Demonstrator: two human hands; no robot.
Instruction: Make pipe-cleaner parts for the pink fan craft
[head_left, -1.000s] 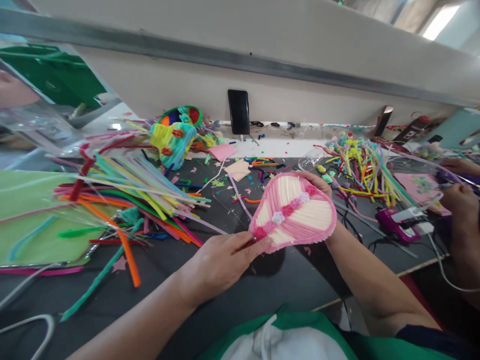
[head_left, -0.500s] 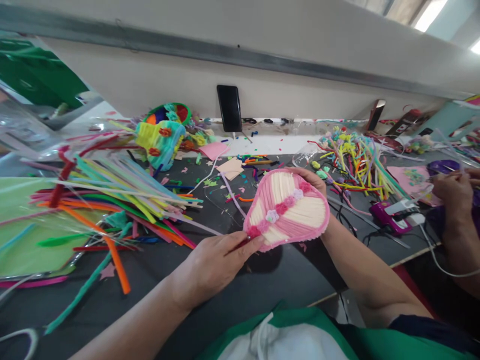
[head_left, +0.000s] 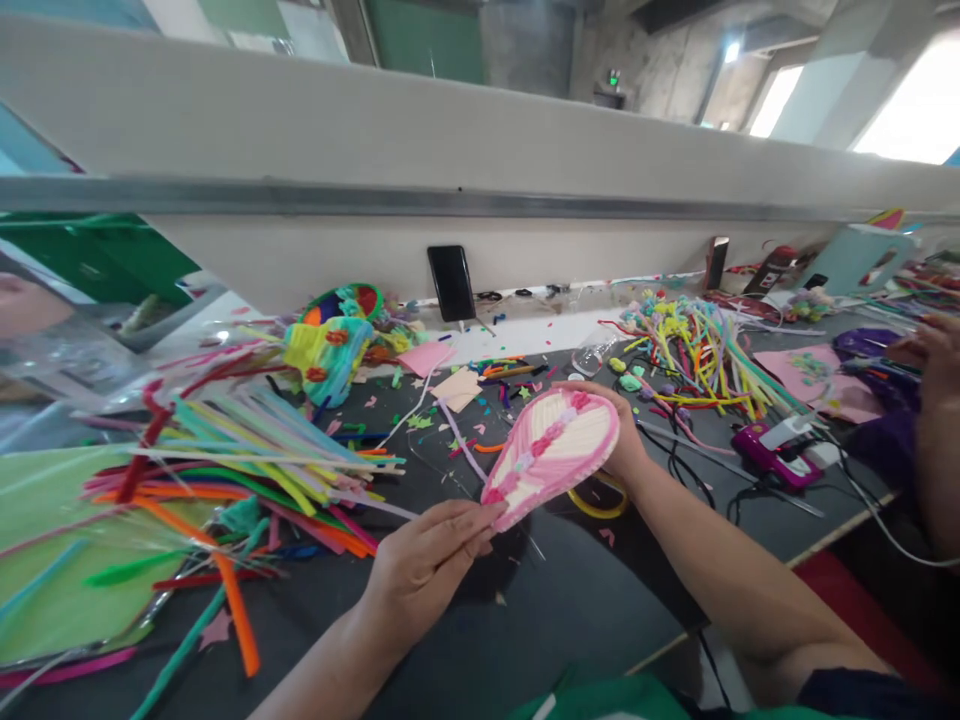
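Note:
A pink-and-cream panel (head_left: pixel 577 455), rounded and narrowing to one end, is held tilted above the dark table. Its edge is fuzzy pink, and a diagonal row of small pink and lilac flowers crosses it. My left hand (head_left: pixel 431 560) pinches the narrow near end between thumb and fingers. At the wide far side my right hand (head_left: pixel 621 430) grips the rim, its fingers partly hidden behind the panel. Under the panel, beside my right wrist, a yellow loop (head_left: pixel 600 503) lies on the table.
Pipe cleaners (head_left: pixel 262 450) in many colours lie at the left, with more (head_left: pixel 697 350) at the right. A black phone (head_left: pixel 451 284) leans on the divider. A purple power strip (head_left: pixel 776 458) trails cables. Another person's hand (head_left: pixel 937 355) is at the far right.
The panel has tipped, so its face now looks narrower, and it has shifted slightly left. The yellow loop has come into sight under it. The camera view has tilted up.

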